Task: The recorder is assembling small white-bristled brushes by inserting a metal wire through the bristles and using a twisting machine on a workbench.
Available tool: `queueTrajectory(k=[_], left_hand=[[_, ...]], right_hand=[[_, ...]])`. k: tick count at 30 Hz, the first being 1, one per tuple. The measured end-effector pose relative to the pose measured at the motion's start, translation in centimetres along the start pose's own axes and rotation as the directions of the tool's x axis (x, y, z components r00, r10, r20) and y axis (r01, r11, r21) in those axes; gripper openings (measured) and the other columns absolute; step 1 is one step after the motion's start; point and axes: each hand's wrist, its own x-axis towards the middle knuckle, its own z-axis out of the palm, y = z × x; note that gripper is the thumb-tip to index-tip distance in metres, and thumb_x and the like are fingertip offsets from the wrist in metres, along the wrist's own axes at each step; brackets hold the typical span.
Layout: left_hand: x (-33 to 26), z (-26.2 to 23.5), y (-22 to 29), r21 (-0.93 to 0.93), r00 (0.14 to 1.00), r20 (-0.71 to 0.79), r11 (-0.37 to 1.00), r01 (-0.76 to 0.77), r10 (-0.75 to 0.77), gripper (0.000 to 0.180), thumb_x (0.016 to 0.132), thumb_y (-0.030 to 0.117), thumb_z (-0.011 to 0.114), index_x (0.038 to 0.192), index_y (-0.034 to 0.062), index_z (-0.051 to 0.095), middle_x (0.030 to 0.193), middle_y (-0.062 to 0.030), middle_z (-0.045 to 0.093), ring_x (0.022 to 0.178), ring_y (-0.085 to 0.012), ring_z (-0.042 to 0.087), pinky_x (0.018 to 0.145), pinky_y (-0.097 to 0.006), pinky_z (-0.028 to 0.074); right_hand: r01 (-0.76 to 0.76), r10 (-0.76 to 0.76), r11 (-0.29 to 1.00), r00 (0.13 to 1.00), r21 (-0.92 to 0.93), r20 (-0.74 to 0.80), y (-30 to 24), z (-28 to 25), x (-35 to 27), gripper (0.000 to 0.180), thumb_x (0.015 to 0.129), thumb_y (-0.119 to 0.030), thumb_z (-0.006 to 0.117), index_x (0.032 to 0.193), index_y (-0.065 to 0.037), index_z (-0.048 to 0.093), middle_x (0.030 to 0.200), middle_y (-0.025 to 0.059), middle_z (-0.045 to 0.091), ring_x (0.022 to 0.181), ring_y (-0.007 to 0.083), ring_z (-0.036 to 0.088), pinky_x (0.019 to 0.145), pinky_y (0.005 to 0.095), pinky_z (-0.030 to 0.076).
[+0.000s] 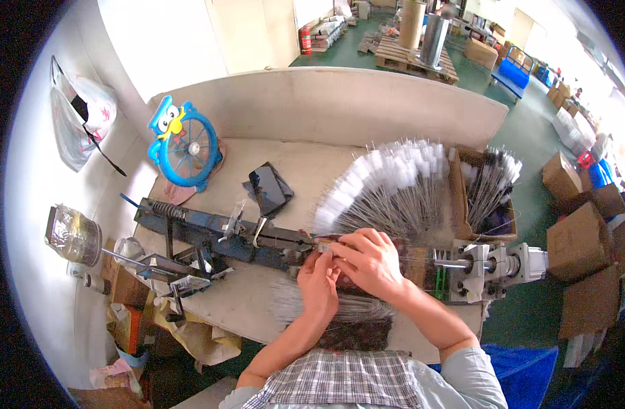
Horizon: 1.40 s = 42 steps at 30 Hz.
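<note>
Together, both hands (318,281) (373,264) reach forward, angled inward.

- Bright overall; glare bleaches the upper-left wall (162,41) and the far right edge;
- fisheye distortion bows the partition (326,102); corners fall black;
- white brush heads (421,160) look smeared; shadow darkens beneath the bench (241,151)

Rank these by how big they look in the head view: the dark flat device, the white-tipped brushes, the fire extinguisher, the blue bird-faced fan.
1. White-tipped brushes, as a whole spread
2. Blue bird-faced fan
3. Dark flat device
4. Fire extinguisher, partly because it stands farther off
</note>
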Motion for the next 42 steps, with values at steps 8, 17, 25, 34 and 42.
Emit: queueTrajectory(k=[8, 17, 25, 34, 42], left_hand=[[-0.1, -0.3, 0.0, -0.181, 0.994, -0.015, 0.978, 0.101, -0.106, 0.006, 0.087, 0.009, 0.055, 0.090, 0.0041, 0.055, 0.089, -0.0039, 0.059, 0.083, -0.0131, 0.059, 0.077, -0.029, 0.048], [0.0, -0.1, -0.4, -0.053, 1.000, 0.007, 0.999, -0.004, 0.005, 0.005, 0.084, 0.007, 0.056, 0.088, 0.0054, 0.053, 0.083, -0.0030, 0.056, 0.075, -0.0119, 0.056, 0.071, -0.026, 0.047], [0.0, 0.2, -0.3, -0.033, 1.000, -0.010, 0.999, 0.005, -0.006, 0.010, 0.085, 0.005, 0.056, 0.094, 0.0044, 0.054, 0.091, -0.0043, 0.060, 0.082, -0.0124, 0.058, 0.077, -0.027, 0.047], [0.4, -0.4, -0.1, -0.118, 0.998, 0.010, 0.991, 0.064, -0.063, 0.025, 0.091, 0.028, 0.049, 0.097, 0.0040, 0.054, 0.094, -0.0061, 0.059, 0.086, -0.0159, 0.057, 0.082, -0.031, 0.044], [-0.4, -0.4, 0.9, -0.027, 0.995, 0.061, 0.996, 0.086, -0.085, 0.063, 0.092, 0.058, 0.029, 0.109, 0.0014, 0.048, 0.106, -0.0107, 0.055, 0.096, -0.0211, 0.054, 0.090, -0.036, 0.040]], right_hand=[[-0.031, 0.033, 0.999, 0.998, 0.039, -0.049, -0.6, 0.2, 0.2, 0.028, 0.065, -0.018, 0.071, 0.092, -0.011, 0.067, 0.092, 0.0016, 0.063, 0.085, 0.0204, 0.059, 0.072, 0.0336, 0.045], [-0.065, 0.066, 0.998, 0.996, 0.017, -0.067, -0.4, -0.1, -0.5, 0.027, 0.065, -0.019, 0.072, 0.091, -0.012, 0.067, 0.091, 0.0013, 0.063, 0.084, 0.0201, 0.058, 0.071, 0.0336, 0.045], [-0.058, 0.059, 0.998, 0.997, 0.011, -0.058, -0.3, -0.1, -0.5, 0.025, 0.065, -0.018, 0.071, 0.089, -0.013, 0.068, 0.092, 0.0005, 0.062, 0.084, 0.0194, 0.058, 0.071, 0.0332, 0.044], [-0.091, 0.092, 0.995, 0.995, 0.029, -0.038, -0.7, -0.8, -0.1, 0.026, 0.066, -0.020, 0.071, 0.090, -0.012, 0.067, 0.091, 0.0005, 0.063, 0.084, 0.0191, 0.058, 0.071, 0.0323, 0.044], [-0.138, 0.144, 0.988, 0.983, -0.063, 0.111, 0.7, -2.0, -2.0, 0.014, 0.070, -0.016, 0.068, 0.082, -0.009, 0.067, 0.080, 0.0012, 0.063, 0.082, 0.0198, 0.057, 0.072, 0.0342, 0.044]])
